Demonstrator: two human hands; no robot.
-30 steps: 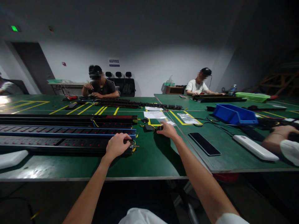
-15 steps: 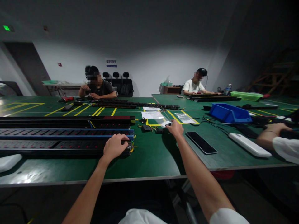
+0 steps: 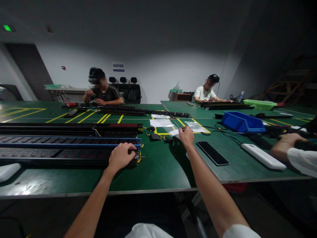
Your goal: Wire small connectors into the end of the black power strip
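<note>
The left hand (image 3: 122, 156), thumb and fingers slightly parted, rests on the near black strip (image 3: 81, 154), which lies lengthwise left to right; whether the right hand (image 3: 186, 136) grips anything is unclear.

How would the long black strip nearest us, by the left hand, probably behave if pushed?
The long black strip is probably stiff, since it lies straight. Its boxy profile suggests sliding rather than rolling. Pushed sideways beside the left hand, it might pivot, being so long, and the yellow wires there could snag.
</note>
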